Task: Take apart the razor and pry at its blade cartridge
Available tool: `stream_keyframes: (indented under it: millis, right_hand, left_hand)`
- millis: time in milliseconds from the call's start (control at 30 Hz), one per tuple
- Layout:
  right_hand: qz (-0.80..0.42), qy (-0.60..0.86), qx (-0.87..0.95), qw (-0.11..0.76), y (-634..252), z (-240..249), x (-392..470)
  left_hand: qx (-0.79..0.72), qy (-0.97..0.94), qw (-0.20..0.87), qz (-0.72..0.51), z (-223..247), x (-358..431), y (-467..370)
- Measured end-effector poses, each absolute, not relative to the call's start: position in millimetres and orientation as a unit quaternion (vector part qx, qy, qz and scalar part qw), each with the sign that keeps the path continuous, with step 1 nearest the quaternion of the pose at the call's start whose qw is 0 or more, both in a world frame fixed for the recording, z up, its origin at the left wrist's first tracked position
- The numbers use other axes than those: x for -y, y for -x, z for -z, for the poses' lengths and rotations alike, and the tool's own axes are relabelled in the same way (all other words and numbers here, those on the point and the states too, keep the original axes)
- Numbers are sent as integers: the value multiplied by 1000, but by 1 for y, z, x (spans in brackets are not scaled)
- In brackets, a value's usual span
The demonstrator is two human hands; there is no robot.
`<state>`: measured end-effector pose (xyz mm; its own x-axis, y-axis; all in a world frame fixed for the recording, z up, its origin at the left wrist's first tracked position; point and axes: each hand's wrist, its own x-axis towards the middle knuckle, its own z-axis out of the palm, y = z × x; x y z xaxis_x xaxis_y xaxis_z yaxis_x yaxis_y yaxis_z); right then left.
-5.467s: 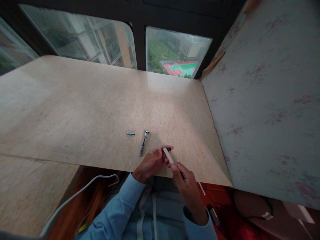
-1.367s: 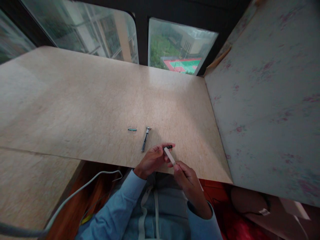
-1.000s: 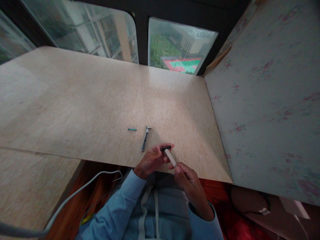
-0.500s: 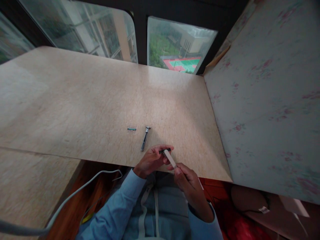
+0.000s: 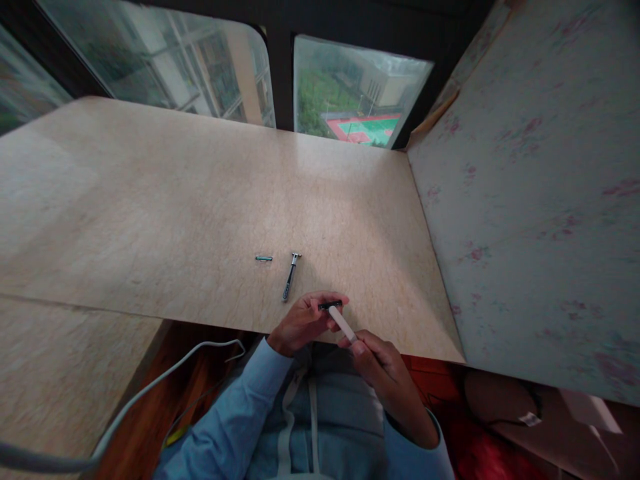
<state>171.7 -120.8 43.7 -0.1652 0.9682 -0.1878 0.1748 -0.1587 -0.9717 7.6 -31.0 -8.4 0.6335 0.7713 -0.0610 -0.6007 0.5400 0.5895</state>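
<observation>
My left hand (image 5: 305, 323) holds a small black piece (image 5: 330, 305), which looks like a razor cartridge, between its fingers near the front edge of the ledge. In my right hand (image 5: 375, 359) is a pale flat stick (image 5: 343, 323), its rounded tip close against the black piece. Whether the two touch is too small to tell. A razor handle (image 5: 289, 277) lies on the ledge just beyond my left hand. Left of the handle rests a small dark green and black cartridge (image 5: 264, 258).
The stone-patterned ledge (image 5: 200, 200) runs back to dark-framed windows (image 5: 283, 80). A flower-patterned wall (image 5: 540, 233) rises on the right. A grey-white cable (image 5: 145, 395) crosses at the lower left, over a wooden piece below the ledge.
My right hand has moved slightly right and down with the stick, whose tip has shifted a little off the black piece. My left hand is almost in the same place.
</observation>
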Motion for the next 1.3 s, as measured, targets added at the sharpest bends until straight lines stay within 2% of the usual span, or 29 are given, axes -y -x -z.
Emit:
stream_keyframes:
  millis: [133, 433, 633, 833, 1000, 1300]
  right_hand:
    - [-546, 533, 512, 395, -170, -39, 121]
    - [-550, 544, 507, 380, -173, -36, 120]
    - [-547, 562, 465, 411, -171, -29, 119]
    - [-551, 546, 497, 389, -167, -32, 118]
    - [-541, 552, 479, 416, -160, -28, 116]
    - [-549, 544, 490, 403, -152, -29, 113]
  left_hand:
    - [-153, -275, 864, -393, 3, 31, -8]
    - [-160, -267, 866, -392, 4, 30, -9]
    - [-179, -248, 862, -404, 7, 30, -11]
    - [-180, -258, 864, -393, 8, 29, -10]
    - [-167, -254, 868, -392, 10, 30, -12]
    - [-191, -239, 866, -395, 17, 29, -12]
